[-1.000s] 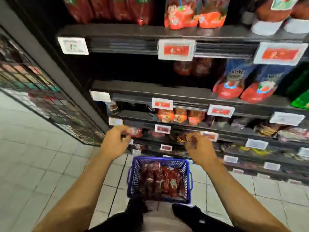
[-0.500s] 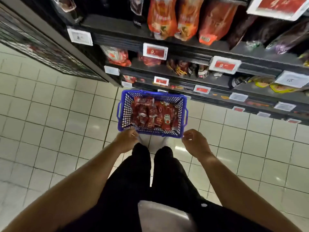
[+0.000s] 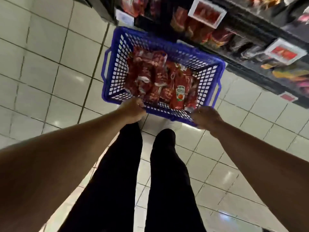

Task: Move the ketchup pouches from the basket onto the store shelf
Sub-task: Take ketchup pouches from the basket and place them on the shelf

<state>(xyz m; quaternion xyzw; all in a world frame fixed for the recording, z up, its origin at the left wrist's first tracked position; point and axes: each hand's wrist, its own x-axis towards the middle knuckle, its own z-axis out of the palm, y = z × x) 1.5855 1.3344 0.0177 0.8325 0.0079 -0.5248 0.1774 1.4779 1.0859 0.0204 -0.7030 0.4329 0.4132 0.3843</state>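
Gripping the near rim of the blue basket (image 3: 115, 67), the left hand (image 3: 132, 111) has its fingers curled over the edge close to the near-left corner, knuckles up — a closed hold on the plastic lattice. The right hand (image 3: 205, 117) sits at the near-right corner of the same rim, fingers bent down around it; the fingertips are hidden behind the rim, so how tightly it holds cannot be told, but it plainly grasps the basket. Both forearms reach forward and down from the bottom corners of the view, with the person's black trousers (image 3: 122, 173) between them.

The ketchup pouches (image 3: 179, 92) lie inside the basket, a red heap that fills its floor from the far wall to the near wall; one pouch near the near-right side shows a green and white label facing up, the others are crumpled and blurred. No pouch is in either hand.

The basket stands over the pale tiled floor (image 3: 50, 72), its far edge just beside the dark store shelf (image 3: 250, 67), which runs across the upper right. Red packets and white-framed price tags (image 3: 207, 12) line the shelf fronts, blurred. Left of the basket the tiles stretch open to the left edge of the view; on the right a strip of tiles lies between the basket's side and the shelf base
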